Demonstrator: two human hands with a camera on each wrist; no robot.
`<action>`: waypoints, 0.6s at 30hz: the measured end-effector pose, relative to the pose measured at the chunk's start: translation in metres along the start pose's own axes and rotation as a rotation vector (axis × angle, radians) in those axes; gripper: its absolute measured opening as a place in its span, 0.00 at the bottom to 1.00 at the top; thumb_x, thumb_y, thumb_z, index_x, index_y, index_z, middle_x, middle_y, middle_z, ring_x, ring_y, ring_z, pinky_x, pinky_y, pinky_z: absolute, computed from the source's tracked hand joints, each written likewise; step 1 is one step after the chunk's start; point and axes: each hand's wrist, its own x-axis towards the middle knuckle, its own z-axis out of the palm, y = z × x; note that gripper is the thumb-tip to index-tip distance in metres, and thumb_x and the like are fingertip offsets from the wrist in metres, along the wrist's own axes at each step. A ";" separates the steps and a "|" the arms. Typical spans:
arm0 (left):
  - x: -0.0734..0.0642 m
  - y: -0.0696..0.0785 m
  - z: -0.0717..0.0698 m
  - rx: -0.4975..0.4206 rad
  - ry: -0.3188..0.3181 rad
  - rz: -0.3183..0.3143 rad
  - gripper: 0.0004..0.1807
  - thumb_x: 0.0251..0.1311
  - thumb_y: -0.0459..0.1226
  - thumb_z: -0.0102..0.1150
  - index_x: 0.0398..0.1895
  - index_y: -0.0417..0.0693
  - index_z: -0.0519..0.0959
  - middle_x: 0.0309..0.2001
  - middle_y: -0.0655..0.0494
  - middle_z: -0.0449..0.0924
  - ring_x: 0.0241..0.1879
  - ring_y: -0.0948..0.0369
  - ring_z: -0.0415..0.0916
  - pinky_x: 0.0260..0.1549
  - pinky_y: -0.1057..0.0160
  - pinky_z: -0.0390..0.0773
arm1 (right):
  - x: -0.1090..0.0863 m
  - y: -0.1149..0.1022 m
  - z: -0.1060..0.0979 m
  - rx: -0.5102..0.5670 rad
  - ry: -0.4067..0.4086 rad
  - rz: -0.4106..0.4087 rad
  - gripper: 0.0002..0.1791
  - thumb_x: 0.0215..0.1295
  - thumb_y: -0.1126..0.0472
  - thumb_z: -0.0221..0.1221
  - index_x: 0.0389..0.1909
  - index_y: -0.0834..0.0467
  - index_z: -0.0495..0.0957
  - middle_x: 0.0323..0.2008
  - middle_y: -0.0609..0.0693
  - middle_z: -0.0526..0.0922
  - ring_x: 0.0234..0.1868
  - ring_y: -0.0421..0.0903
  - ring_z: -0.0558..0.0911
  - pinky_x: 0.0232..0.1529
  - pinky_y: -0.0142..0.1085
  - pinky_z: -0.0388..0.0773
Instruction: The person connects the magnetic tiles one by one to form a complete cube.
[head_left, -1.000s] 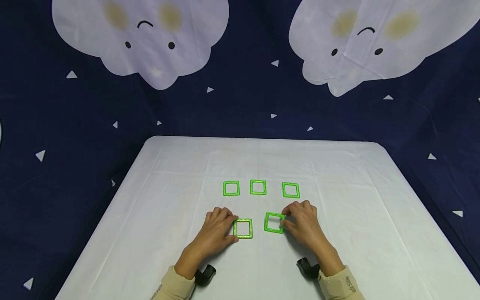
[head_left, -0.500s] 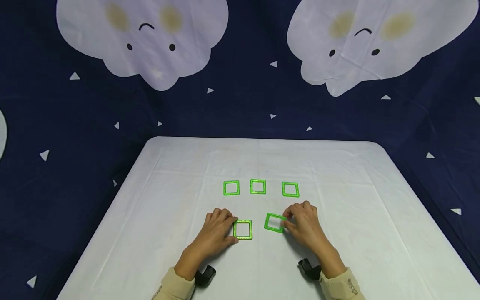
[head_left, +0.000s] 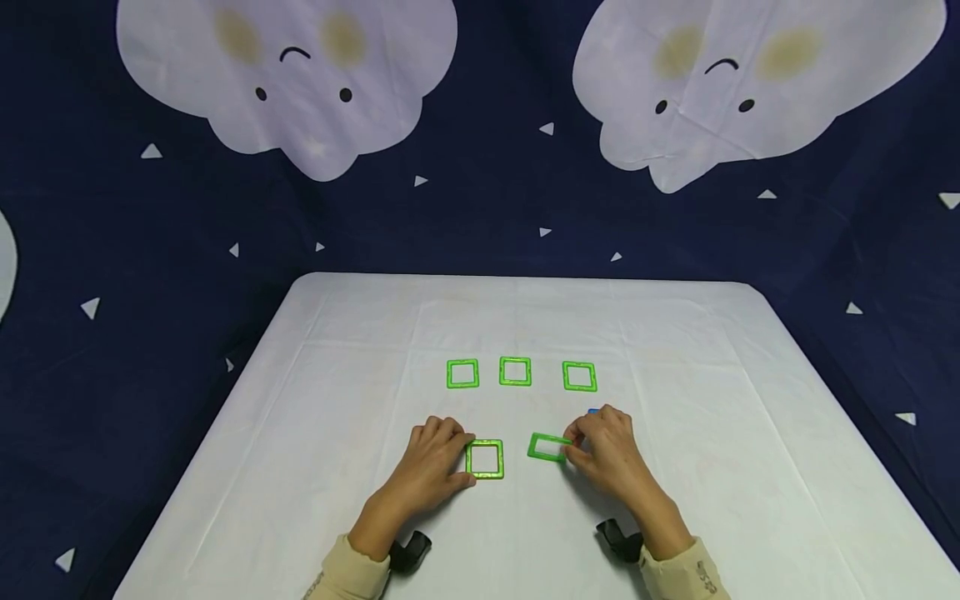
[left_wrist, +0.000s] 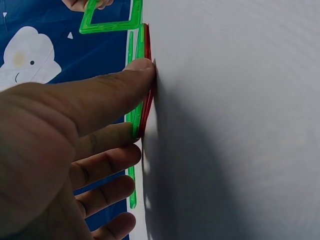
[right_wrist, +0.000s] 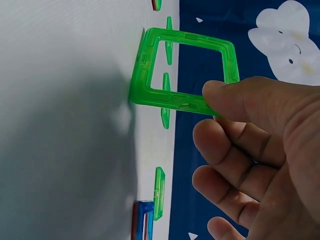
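Observation:
My left hand [head_left: 431, 462] grips the left part of a green square magnetic tile [head_left: 490, 476], a hollow frame lying low on the table. The left wrist view shows a red tile [left_wrist: 147, 37] layered against its underside, with the thumb on one edge and the index finger on another. My right hand [head_left: 609, 450] pinches a second green square tile [head_left: 546, 457] by its right side, between thumb and fingers. That tile is tilted, its left edge down by the table and its held side raised. A small gap separates the two tiles.
Three green square tiles [head_left: 462, 386] lie in a loose row farther back on the white table [head_left: 360, 333]. A blue tile [right_wrist: 145, 206] with a red one against it sits beyond my right hand, mostly hidden in the head view. A dark cloud-print cloth [head_left: 480, 208] hangs behind.
The tile in my right hand has tilted more steeply, its held side rising. A bit of blue now shows behind the right fingers. My left hand stays in place.

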 end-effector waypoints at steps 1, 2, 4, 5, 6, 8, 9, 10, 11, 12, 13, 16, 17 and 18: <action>0.000 0.000 0.000 0.000 0.000 0.001 0.31 0.47 0.50 0.70 0.54 0.47 0.77 0.45 0.58 0.71 0.46 0.60 0.62 0.49 0.54 0.62 | 0.000 0.000 0.000 -0.004 -0.004 0.000 0.12 0.40 0.65 0.73 0.21 0.53 0.78 0.19 0.40 0.77 0.31 0.39 0.68 0.47 0.47 0.63; 0.000 0.000 0.000 -0.001 0.000 0.002 0.31 0.47 0.50 0.70 0.54 0.47 0.77 0.45 0.58 0.71 0.46 0.60 0.62 0.49 0.54 0.62 | -0.001 0.000 0.001 -0.008 -0.005 -0.001 0.11 0.40 0.65 0.73 0.21 0.53 0.78 0.19 0.40 0.78 0.31 0.40 0.68 0.47 0.47 0.63; 0.000 0.000 0.000 0.000 0.001 0.002 0.30 0.47 0.50 0.70 0.53 0.47 0.77 0.45 0.58 0.71 0.46 0.60 0.62 0.49 0.54 0.62 | -0.001 0.001 0.002 -0.016 -0.001 -0.009 0.11 0.40 0.65 0.73 0.21 0.54 0.79 0.20 0.41 0.79 0.31 0.40 0.69 0.46 0.47 0.63; 0.000 0.000 0.000 0.000 0.001 0.003 0.30 0.47 0.50 0.70 0.53 0.47 0.78 0.45 0.58 0.71 0.46 0.59 0.62 0.49 0.54 0.62 | -0.001 0.001 0.002 -0.020 0.006 -0.017 0.10 0.40 0.65 0.73 0.22 0.54 0.80 0.19 0.41 0.79 0.31 0.40 0.69 0.46 0.47 0.63; 0.000 0.000 0.000 -0.001 0.000 0.002 0.30 0.47 0.50 0.70 0.53 0.47 0.78 0.45 0.58 0.71 0.46 0.59 0.62 0.49 0.54 0.62 | -0.001 0.002 0.003 -0.023 0.016 -0.028 0.10 0.39 0.65 0.73 0.22 0.54 0.80 0.19 0.41 0.79 0.30 0.40 0.69 0.46 0.47 0.63; 0.000 0.000 0.000 -0.001 -0.001 0.002 0.30 0.47 0.50 0.69 0.53 0.47 0.78 0.45 0.58 0.71 0.46 0.59 0.62 0.49 0.54 0.62 | -0.001 0.003 0.004 -0.026 0.043 -0.053 0.10 0.38 0.65 0.73 0.22 0.55 0.81 0.19 0.41 0.80 0.30 0.41 0.70 0.46 0.48 0.64; 0.001 0.000 0.000 -0.002 -0.002 0.002 0.30 0.47 0.50 0.69 0.53 0.47 0.78 0.45 0.58 0.72 0.46 0.59 0.62 0.49 0.54 0.62 | -0.001 0.003 0.004 -0.025 0.060 -0.067 0.10 0.38 0.65 0.73 0.22 0.55 0.81 0.18 0.41 0.80 0.30 0.41 0.70 0.46 0.48 0.63; 0.001 0.000 -0.001 -0.004 -0.003 0.002 0.30 0.47 0.50 0.69 0.53 0.47 0.78 0.45 0.58 0.72 0.46 0.59 0.62 0.49 0.54 0.62 | -0.002 0.004 0.005 -0.024 0.074 -0.080 0.10 0.37 0.66 0.73 0.21 0.55 0.81 0.18 0.41 0.80 0.30 0.41 0.70 0.45 0.48 0.63; 0.001 0.000 -0.001 -0.006 -0.004 0.003 0.30 0.47 0.50 0.69 0.53 0.46 0.77 0.45 0.58 0.72 0.46 0.59 0.62 0.49 0.54 0.62 | -0.002 0.004 0.005 -0.022 0.087 -0.092 0.10 0.37 0.66 0.73 0.21 0.55 0.81 0.18 0.41 0.80 0.29 0.41 0.70 0.45 0.47 0.63; 0.001 0.000 -0.001 -0.008 -0.006 0.003 0.30 0.47 0.50 0.69 0.53 0.46 0.77 0.45 0.58 0.72 0.46 0.59 0.62 0.50 0.53 0.62 | -0.002 0.004 0.006 -0.024 0.102 -0.107 0.10 0.36 0.66 0.73 0.21 0.55 0.81 0.18 0.41 0.79 0.29 0.40 0.70 0.44 0.46 0.63; 0.002 0.001 -0.001 -0.009 -0.007 0.004 0.30 0.47 0.50 0.69 0.53 0.46 0.77 0.45 0.58 0.72 0.46 0.59 0.62 0.50 0.53 0.62 | -0.002 0.005 0.006 -0.020 0.111 -0.112 0.10 0.35 0.67 0.72 0.21 0.55 0.81 0.18 0.41 0.79 0.29 0.40 0.70 0.43 0.46 0.62; 0.003 0.002 -0.001 -0.008 -0.011 0.008 0.30 0.47 0.51 0.69 0.53 0.46 0.77 0.45 0.57 0.72 0.46 0.59 0.62 0.50 0.53 0.62 | -0.001 0.006 0.004 -0.010 0.118 -0.109 0.10 0.36 0.67 0.72 0.21 0.55 0.82 0.18 0.41 0.79 0.29 0.40 0.70 0.42 0.45 0.63; 0.004 0.002 -0.001 -0.006 -0.012 0.010 0.30 0.48 0.51 0.69 0.53 0.46 0.77 0.45 0.57 0.72 0.46 0.59 0.62 0.50 0.53 0.62 | -0.001 0.007 0.004 -0.009 0.113 -0.101 0.10 0.36 0.67 0.72 0.21 0.55 0.82 0.18 0.41 0.80 0.29 0.40 0.70 0.42 0.45 0.63; 0.005 0.003 0.000 -0.003 -0.013 0.012 0.30 0.48 0.51 0.69 0.53 0.46 0.77 0.45 0.58 0.72 0.46 0.59 0.62 0.51 0.53 0.62 | -0.001 0.008 0.002 -0.009 0.108 -0.091 0.10 0.37 0.67 0.73 0.21 0.55 0.82 0.18 0.41 0.80 0.29 0.40 0.70 0.42 0.46 0.64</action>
